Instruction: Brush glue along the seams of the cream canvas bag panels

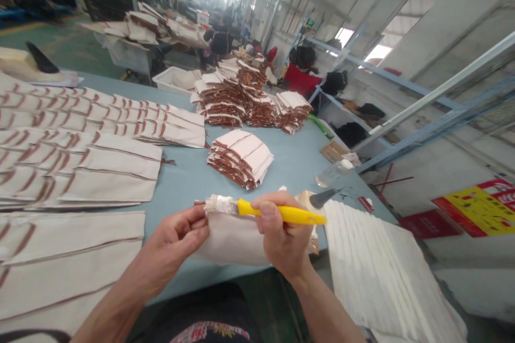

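Observation:
A brush with a yellow handle (298, 215) is gripped in my right hand (281, 233). Its white-coated bristles (220, 204) rest at the upper left edge of a pale fabric piece (237, 238) on the table in front of me. My left hand (177, 238) pinches that piece's left edge between thumb and fingers. Just beyond, a small stack of cream pieces with brown edges (243, 155) lies on the table. Beside my right hand, a dark-tipped tool (324, 197) lies near a pale block, partly hidden.
Overlapping rows of cream fabric pieces (112, 171) cover the left of the blue-grey table (185, 171). Taller stacks (225, 94) stand at the back. A clear bottle (333, 172) is at the right, and layered white cloth (382, 262) hangs over the right edge.

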Demonstrator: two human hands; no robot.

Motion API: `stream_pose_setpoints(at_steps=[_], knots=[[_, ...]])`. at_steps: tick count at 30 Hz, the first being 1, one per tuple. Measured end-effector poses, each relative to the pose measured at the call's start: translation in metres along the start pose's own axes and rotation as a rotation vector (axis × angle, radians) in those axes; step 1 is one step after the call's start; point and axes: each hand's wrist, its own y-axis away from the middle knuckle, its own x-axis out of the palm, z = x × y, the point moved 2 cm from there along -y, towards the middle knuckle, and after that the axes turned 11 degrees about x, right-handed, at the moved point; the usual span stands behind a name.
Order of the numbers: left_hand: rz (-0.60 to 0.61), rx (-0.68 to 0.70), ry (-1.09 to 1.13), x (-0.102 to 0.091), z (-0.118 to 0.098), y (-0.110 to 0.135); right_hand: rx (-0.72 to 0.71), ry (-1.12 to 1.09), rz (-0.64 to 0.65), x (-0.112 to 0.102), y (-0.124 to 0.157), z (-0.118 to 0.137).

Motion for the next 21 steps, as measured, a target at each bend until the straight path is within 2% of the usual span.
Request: stream_pose_setpoints(at_steps=[4,9,14,18,21], knots=[[0.003,-0.056,0.066,-0.004,0.008,0.004,0.008,-0.086,-0.089,-0.004,0.009,-0.001],[0.000,-0.110,0.101,0.003,0.012,0.002,0.037,-0.025,0.059,-0.006,0.005,-0.007],[-0.081,-0.123,0.097,0.016,0.013,-0.005,-0.034,-0.042,-0.075,-0.018,-0.005,-0.021],[-0.156,-0.130,0.086,0.028,0.016,-0.009,-0.223,0.025,-0.044,-0.035,-0.003,-0.012],[-0.187,-0.145,0.079,0.039,0.018,-0.011,-0.416,0.153,0.056,-0.045,-0.003,-0.005]])
